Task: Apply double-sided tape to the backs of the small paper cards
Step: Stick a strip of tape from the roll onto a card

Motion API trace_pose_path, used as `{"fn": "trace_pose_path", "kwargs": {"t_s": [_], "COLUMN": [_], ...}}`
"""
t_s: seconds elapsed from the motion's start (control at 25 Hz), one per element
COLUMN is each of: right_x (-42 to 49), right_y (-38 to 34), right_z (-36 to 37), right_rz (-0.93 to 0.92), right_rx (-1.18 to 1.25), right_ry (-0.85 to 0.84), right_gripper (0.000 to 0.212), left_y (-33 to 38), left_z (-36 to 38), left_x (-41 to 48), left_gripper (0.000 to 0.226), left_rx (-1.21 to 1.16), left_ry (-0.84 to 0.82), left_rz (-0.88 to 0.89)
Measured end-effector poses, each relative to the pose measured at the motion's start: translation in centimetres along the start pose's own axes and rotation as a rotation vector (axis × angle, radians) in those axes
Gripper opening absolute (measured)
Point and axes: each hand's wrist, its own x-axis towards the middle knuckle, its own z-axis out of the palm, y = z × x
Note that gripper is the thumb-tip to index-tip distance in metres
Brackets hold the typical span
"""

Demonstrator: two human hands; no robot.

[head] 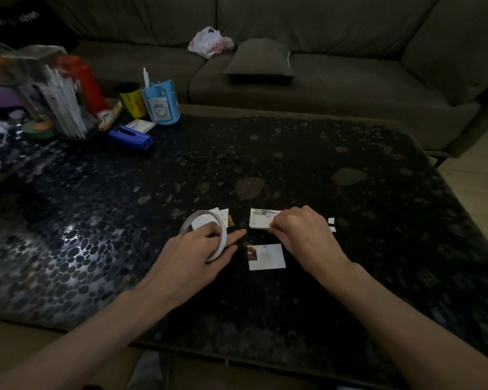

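The person's left forearm (pixel 96 327) and right forearm (pixel 406 313) are bare along their whole visible length, slim and smooth in the dim light. The left hand (pixel 197 246) and right hand (pixel 302 232) are bare as well, with long, slender fingers. Knuckles show faintly as ridges on the right one's back.

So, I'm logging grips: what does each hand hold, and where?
Left hand grips the tape roll by its near rim, a finger inside the ring. Right hand pinches a paper card at its near edge.
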Motion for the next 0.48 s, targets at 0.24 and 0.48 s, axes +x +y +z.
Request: {"fn": "trace_pose_path", "kwargs": {"t_s": [0.24, 0.48], "right_x": [-1.0, -2.5], "right_y": [-0.1, -0.4], "right_z": [-0.9, -1.3], "right_rz": [-0.011, -0.161], "right_rx": [-0.008, -0.003], "right_ry": [0.124, 0.356], "right_gripper": [0.028, 0.014], "left_y": [0.9, 2.2], "left_z": [0.1, -0.7], "left_x": [1.8, 3.4], "left_gripper": [0.012, 0.03], "left_rx": [-0.531, -0.753], "left_ry": [0.129, 0.076], "left_rz": [-0.355, -0.553]}}
